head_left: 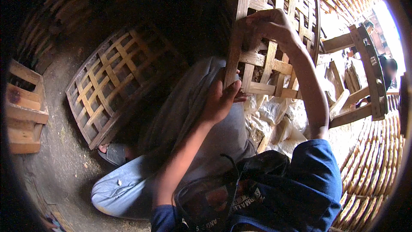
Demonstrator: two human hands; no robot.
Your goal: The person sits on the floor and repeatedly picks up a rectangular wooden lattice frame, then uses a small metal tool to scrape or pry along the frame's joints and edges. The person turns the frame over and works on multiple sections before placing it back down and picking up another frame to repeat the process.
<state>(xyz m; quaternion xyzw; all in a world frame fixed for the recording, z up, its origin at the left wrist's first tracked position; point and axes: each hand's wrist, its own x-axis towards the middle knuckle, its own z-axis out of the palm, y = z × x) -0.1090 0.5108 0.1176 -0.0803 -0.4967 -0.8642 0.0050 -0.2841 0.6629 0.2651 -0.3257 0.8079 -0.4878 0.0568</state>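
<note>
A woven bamboo lattice panel [272, 60] stands tilted in front of me, with a flat wooden rail [238, 10] along its left side. My left hand [219, 105] grips the lower end of that rail, its thumb on the near face and some fingers hidden behind. Higher up, my right hand [270, 28] bends over the lattice, its fingers curled at the rail; the fingertips are in shadow, and whether they pinch anything smaller cannot be seen. The panel's top runs out of the picture.
On the dirt floor to the left leans another lattice panel [107, 75] in a wooden frame. Wooden slatted pieces [26, 116] stand at the far left. Crumpled plastic sheeting [279, 118] lies right of my legs, near a wooden frame [372, 73]. Another person [389, 69] is beyond it.
</note>
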